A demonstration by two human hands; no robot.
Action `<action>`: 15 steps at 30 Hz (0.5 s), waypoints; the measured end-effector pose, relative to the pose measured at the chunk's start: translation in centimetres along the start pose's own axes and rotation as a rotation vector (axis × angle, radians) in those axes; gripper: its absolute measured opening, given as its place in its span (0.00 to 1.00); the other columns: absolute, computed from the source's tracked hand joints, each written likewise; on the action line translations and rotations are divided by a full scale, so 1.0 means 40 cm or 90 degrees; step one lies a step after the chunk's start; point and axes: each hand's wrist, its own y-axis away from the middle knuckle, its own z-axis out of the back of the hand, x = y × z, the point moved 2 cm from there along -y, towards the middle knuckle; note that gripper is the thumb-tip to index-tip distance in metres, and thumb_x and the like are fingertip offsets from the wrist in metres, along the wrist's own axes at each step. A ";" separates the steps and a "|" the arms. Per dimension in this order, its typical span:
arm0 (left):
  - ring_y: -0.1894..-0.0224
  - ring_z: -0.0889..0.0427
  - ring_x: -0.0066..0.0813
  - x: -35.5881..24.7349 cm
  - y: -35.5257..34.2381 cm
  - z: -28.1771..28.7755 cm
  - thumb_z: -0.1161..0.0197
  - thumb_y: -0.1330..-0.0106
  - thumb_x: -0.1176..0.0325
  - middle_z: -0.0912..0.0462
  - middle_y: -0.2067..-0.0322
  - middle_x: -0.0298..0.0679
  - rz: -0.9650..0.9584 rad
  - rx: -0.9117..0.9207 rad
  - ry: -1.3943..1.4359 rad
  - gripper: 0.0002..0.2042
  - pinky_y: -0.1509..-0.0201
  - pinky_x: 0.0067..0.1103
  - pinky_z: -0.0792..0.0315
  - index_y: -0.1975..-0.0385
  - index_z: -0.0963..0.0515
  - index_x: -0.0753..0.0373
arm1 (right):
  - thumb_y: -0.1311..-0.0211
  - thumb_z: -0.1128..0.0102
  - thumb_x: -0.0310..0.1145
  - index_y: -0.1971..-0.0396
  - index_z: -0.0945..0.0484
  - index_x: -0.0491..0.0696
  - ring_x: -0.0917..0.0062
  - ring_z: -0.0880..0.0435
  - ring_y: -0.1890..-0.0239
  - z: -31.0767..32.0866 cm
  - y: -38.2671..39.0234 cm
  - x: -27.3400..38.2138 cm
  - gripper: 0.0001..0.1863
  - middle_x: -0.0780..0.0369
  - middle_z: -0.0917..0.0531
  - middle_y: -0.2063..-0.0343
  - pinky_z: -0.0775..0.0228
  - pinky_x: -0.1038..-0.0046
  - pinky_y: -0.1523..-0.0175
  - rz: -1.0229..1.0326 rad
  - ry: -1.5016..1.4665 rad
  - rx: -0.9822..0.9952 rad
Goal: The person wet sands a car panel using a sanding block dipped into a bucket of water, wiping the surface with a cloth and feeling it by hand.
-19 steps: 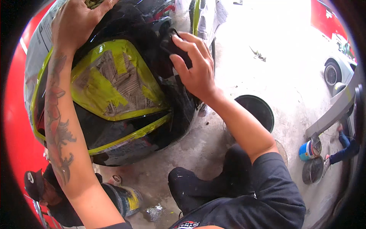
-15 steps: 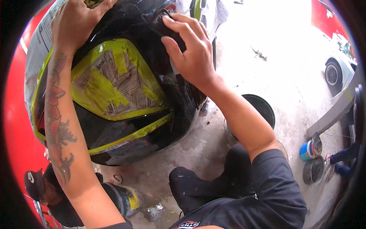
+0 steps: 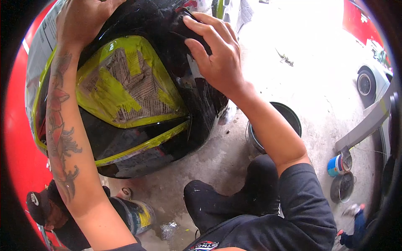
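Observation:
My right hand point(image 3: 220, 54) presses a dark, thin sheet that looks like sandpaper point(image 3: 179, 28) against the black car bumper point(image 3: 161, 48). Its fingers lie bent over the sheet, with the thumb lower down. At the top edge, my left hand point(image 3: 81, 23) rests over the upper left of the bumper; most of its fingers are cut off by the picture's edge, so what they hold is hidden. Between my forearms, a recess in the bumper is covered with newspaper point(image 3: 140, 83) and bordered by yellow-green tape point(image 3: 104, 93). A tape strip point(image 3: 144, 148) runs below it. The bumper looks wet and shiny.
A black bucket point(image 3: 289, 119) stands under my right forearm. Another bucket point(image 3: 144, 217) is at lower left, beside a crouching person in a cap point(image 3: 37, 207). At right are a blue can point(image 3: 335, 166), a dark pail point(image 3: 342, 188), a person's foot point(image 3: 354, 209) and a white car point(image 3: 370, 77).
My right hand has shifted slightly right and down with the dark sheet. My left hand has slid up, taking the greenish cloth seen under it out of view. The person at right has stepped nearer.

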 end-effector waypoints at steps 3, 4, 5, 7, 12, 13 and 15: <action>0.62 0.12 0.31 -0.023 0.002 -0.017 0.25 0.39 0.63 0.12 0.65 0.40 -0.090 -0.023 -0.061 0.12 0.55 0.26 0.21 0.62 0.15 0.64 | 0.40 0.31 0.31 0.48 0.17 0.52 0.59 0.18 0.49 -0.001 -0.025 -0.005 0.19 0.58 0.16 0.48 0.26 0.58 0.42 0.005 0.019 -0.002; 0.63 0.12 0.31 -0.027 0.001 -0.024 0.25 0.39 0.64 0.12 0.65 0.41 -0.059 -0.011 -0.089 0.12 0.55 0.26 0.21 0.62 0.15 0.64 | 0.40 0.31 0.31 0.48 0.17 0.52 0.59 0.18 0.49 -0.001 -0.037 -0.011 0.19 0.58 0.16 0.48 0.26 0.58 0.42 0.020 0.019 -0.014; 0.63 0.12 0.31 -0.023 0.002 -0.031 0.25 0.39 0.64 0.12 0.65 0.41 -0.059 -0.012 -0.086 0.12 0.55 0.26 0.21 0.62 0.15 0.64 | 0.40 0.31 0.31 0.48 0.17 0.52 0.59 0.18 0.49 0.008 -0.044 -0.013 0.19 0.58 0.16 0.48 0.26 0.58 0.42 0.021 0.021 -0.012; 0.63 0.12 0.31 0.000 0.003 -0.018 0.25 0.39 0.63 0.11 0.65 0.41 -0.044 -0.002 -0.005 0.13 0.55 0.26 0.21 0.62 0.15 0.64 | 0.35 0.36 0.29 0.46 0.19 0.43 0.56 0.16 0.50 0.024 -0.090 0.035 0.18 0.51 0.15 0.51 0.25 0.60 0.44 -0.028 0.023 0.050; 0.61 0.12 0.31 0.031 -0.020 -0.016 0.25 0.39 0.63 0.11 0.64 0.41 0.027 0.023 0.003 0.12 0.54 0.26 0.20 0.62 0.15 0.64 | 0.40 0.31 0.32 0.48 0.17 0.52 0.58 0.18 0.50 0.020 -0.022 0.004 0.19 0.58 0.16 0.49 0.26 0.59 0.43 -0.002 0.013 -0.013; 0.61 0.12 0.32 0.021 -0.016 -0.024 0.25 0.39 0.63 0.11 0.64 0.41 -0.004 0.015 -0.028 0.12 0.53 0.26 0.20 0.62 0.15 0.64 | 0.40 0.31 0.32 0.48 0.17 0.52 0.58 0.18 0.51 0.027 -0.014 -0.004 0.19 0.57 0.16 0.49 0.25 0.59 0.44 -0.001 0.032 -0.014; 0.61 0.12 0.32 -0.020 -0.003 -0.030 0.25 0.39 0.63 0.11 0.63 0.41 -0.034 0.006 -0.065 0.12 0.53 0.26 0.20 0.61 0.15 0.64 | 0.38 0.34 0.30 0.47 0.18 0.48 0.56 0.18 0.48 0.035 -0.059 0.011 0.19 0.54 0.16 0.48 0.25 0.59 0.42 -0.021 0.019 0.014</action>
